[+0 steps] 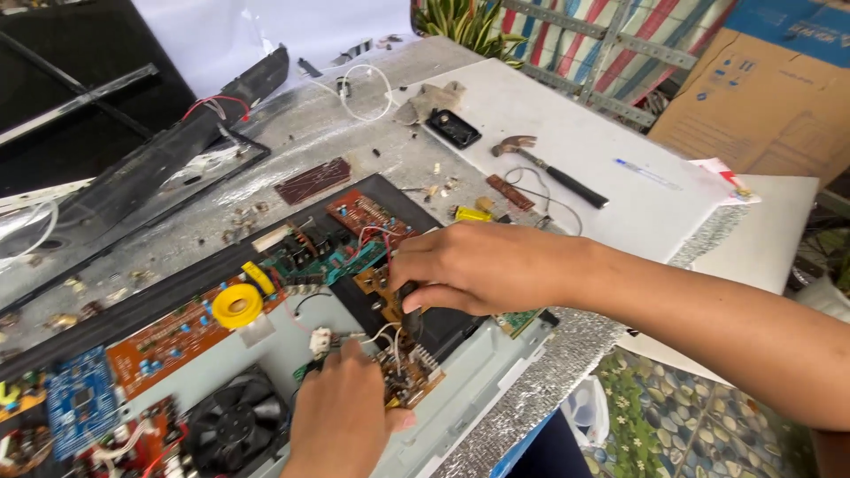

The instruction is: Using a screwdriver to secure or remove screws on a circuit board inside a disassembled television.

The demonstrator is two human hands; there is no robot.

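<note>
Both hands work inside an open amplifier chassis (496, 363) at the table's (354, 142) near edge. My right hand (469, 265) curls over a black block (443, 326); my left hand (341, 416) pinches a small brown circuit board (412, 376). Left sits a fan (235, 425), a yellow disc (236, 305) beyond, a hammer (549, 170) farther back.

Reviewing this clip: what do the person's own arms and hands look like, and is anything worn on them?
Both hands are bare: no gloves, rings, watch or bracelet show. The right hand comes with a long bare forearm reaching in from the right edge; no sleeve is visible before the frame cuts it off. The left hand enters from the bottom edge and shows only to the wrist, which is also uncovered. Fingernails look short and unpainted.
</note>
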